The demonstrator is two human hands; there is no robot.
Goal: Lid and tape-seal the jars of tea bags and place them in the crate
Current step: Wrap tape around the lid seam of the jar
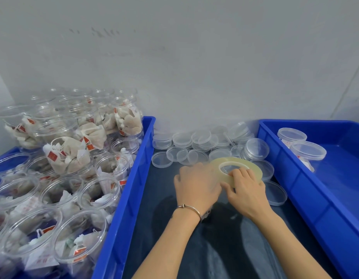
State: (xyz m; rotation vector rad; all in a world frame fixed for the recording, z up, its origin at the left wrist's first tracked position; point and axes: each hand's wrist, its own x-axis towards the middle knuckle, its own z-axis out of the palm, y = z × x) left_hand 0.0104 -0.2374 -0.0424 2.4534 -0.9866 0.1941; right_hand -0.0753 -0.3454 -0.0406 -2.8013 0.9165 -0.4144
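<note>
Nearest: both forearms come in over the dark tabletop (pixel 170 228), thin bracelet (pixel 189 208) on the left wrist. Left hand (pixel 196 186) lies palm down, fingers curled over something under it, most likely the jar being sealed, but it's hidden so can't confirm. Right hand (pixel 246 188) has its fingers curled round the near edge of the tape roll (pixel 238 168), fingertips hooked into the core. Looks like hunting for or pulling the tape's free end, judgement only. Roll sits between the two hands, touching both. Just beyond: loose clear lids (pixel 194 141) scattered and stacked against the wall, a few beside the right hand. Left bin (pixel 134 178) is packed with open jars of tea bags (pixel 70 156), some stacked two high, none lidded that I can see. Right crate (pixel 295 178) holds two lidded jars (pixel 299 146) at its far end. So early in the batch. Risks: clear tape on clear plastic, easy to lose the free end or lay it crooked and get a wrinkled seal; tape sticking to fingers or folding on itself; elbow swing into the stacked jars on the left could topple them and spill bags; loose lids near the right hand could get knocked off.
</note>
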